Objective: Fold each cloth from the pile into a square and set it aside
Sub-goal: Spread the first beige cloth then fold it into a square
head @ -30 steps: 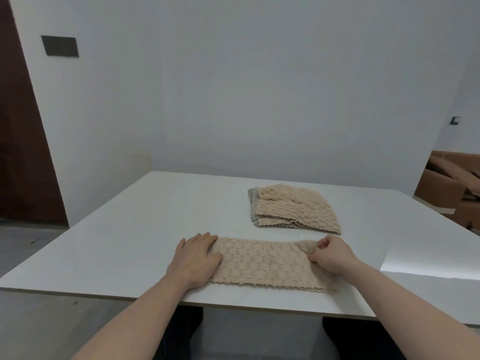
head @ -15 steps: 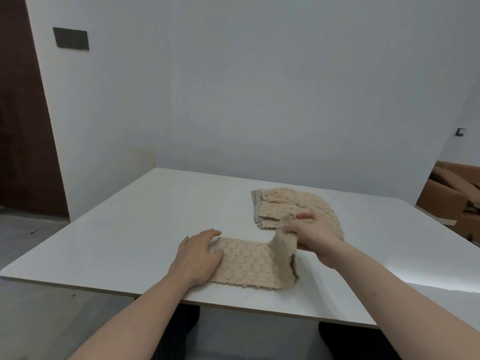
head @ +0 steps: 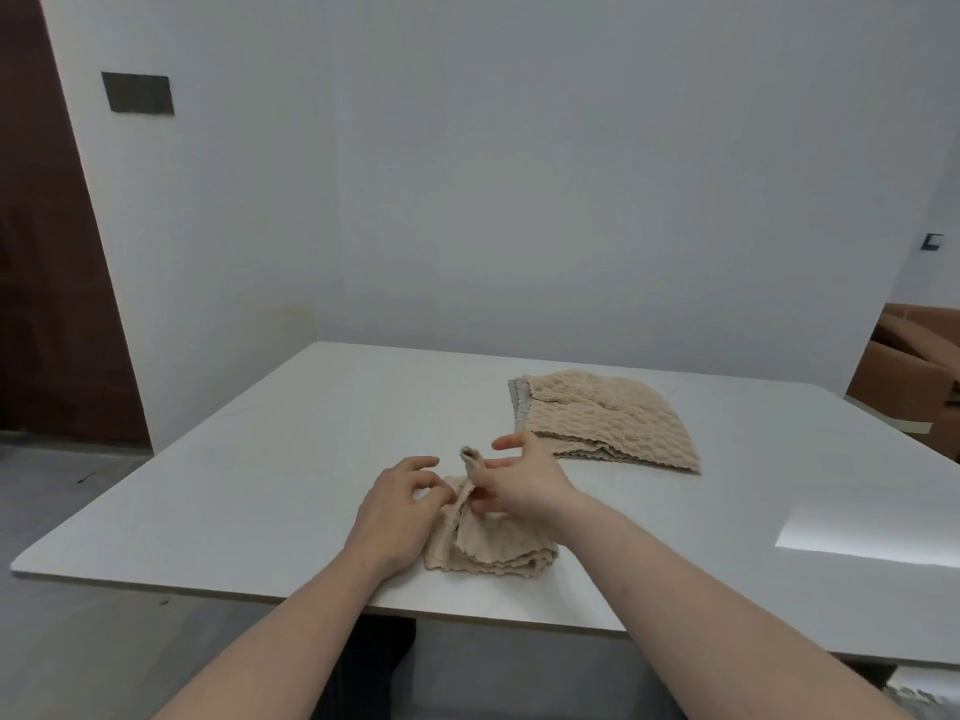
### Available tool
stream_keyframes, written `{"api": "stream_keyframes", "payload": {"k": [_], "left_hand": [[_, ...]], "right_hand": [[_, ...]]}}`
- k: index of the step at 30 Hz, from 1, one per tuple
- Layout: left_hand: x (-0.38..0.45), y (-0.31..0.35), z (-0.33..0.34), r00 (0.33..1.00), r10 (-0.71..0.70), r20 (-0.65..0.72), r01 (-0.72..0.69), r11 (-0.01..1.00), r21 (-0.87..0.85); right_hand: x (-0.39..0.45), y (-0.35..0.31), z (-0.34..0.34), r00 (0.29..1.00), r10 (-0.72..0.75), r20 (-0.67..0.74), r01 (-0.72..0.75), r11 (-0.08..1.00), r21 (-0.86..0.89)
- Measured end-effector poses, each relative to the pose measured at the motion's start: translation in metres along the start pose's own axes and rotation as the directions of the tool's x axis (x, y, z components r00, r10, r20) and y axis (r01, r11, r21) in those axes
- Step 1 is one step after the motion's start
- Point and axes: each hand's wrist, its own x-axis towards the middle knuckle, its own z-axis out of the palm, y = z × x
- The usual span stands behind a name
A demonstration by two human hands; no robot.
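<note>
A beige waffle-textured cloth [head: 493, 548] lies doubled over near the front edge of the white table [head: 291, 459]. My right hand [head: 524, 483] pinches its carried-over end, and a corner of that end sticks up between my two hands. My left hand [head: 397, 504] rests on the cloth's left edge with its fingers touching the fabric. Behind and to the right lies a pile of beige cloths [head: 608, 420] with a grey cloth edge showing on its left side.
A pale wall stands just behind the table. A dark door [head: 47, 283] is at the left. Brown cardboard boxes [head: 914, 366] sit beyond the table's right corner. A bright patch of light [head: 872, 537] lies on the right of the tabletop.
My right hand has lifted the cloth's right end and carried it leftward over the rest, up to my left hand. The long strip is now a short doubled bundle. My left hand stayed put.
</note>
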Motion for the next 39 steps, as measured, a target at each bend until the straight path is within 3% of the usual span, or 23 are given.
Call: {"api": "stream_keyframes", "payload": {"k": [3,5,7,9,10,15,19,22,23,25,28,30,39], "left_hand": [[0.001,-0.001,-0.001,1.0,0.001,-0.024,-0.002,0.999,-0.036],[0.001,0.002,-0.002,1.0,0.008,-0.026,-0.009,0.999,-0.039],[0.002,0.002,-0.001,0.999,0.006,-0.034,-0.008,0.999,-0.04],[0.003,-0.001,0.001,0.999,0.002,-0.054,-0.003,1.0,-0.019],[0.004,-0.004,0.003,0.998,0.002,-0.063,-0.002,1.0,-0.005],[0.005,-0.008,0.007,0.993,0.023,-0.116,-0.013,0.996,0.083],[0.002,-0.005,0.007,0.981,0.047,-0.186,-0.027,0.994,0.11],[-0.008,0.001,0.005,0.932,0.233,-0.276,-0.205,0.97,0.13],[-0.012,0.002,0.005,0.92,0.321,-0.224,-0.287,0.943,0.17],[-0.014,0.001,0.008,0.916,0.401,0.007,-0.391,0.889,0.24],[-0.005,-0.002,0.012,0.946,0.173,0.274,-0.266,0.897,0.352],[0.0,-0.002,0.015,0.934,0.056,0.353,-0.217,0.875,0.434],[-0.002,0.007,0.017,0.922,-0.076,0.38,-0.161,0.816,0.555]], "right_hand": [[-0.003,0.005,0.0,0.998,-0.042,0.038,0.042,0.999,0.01],[-0.007,0.008,-0.008,0.975,-0.215,-0.059,0.214,0.977,-0.021],[-0.008,0.013,-0.022,0.873,-0.452,-0.182,0.393,0.874,-0.285],[-0.008,0.024,-0.038,0.803,-0.582,-0.131,0.428,0.715,-0.553],[-0.009,0.032,-0.045,0.806,-0.588,-0.069,0.432,0.664,-0.61],[-0.013,0.075,-0.051,0.9,-0.381,0.212,0.396,0.51,-0.764],[-0.01,0.081,-0.047,0.942,-0.232,0.244,0.321,0.402,-0.857],[-0.009,0.081,-0.046,0.948,-0.197,0.25,0.306,0.347,-0.886],[-0.008,0.081,-0.046,0.949,-0.185,0.253,0.303,0.334,-0.892],[-0.008,0.081,-0.046,0.952,-0.165,0.257,0.298,0.317,-0.901],[-0.007,0.079,-0.046,0.955,-0.138,0.262,0.293,0.314,-0.903],[-0.007,0.079,-0.048,0.953,-0.122,0.276,0.301,0.312,-0.901],[-0.021,0.085,-0.054,0.957,-0.104,0.272,0.29,0.278,-0.916]]}}
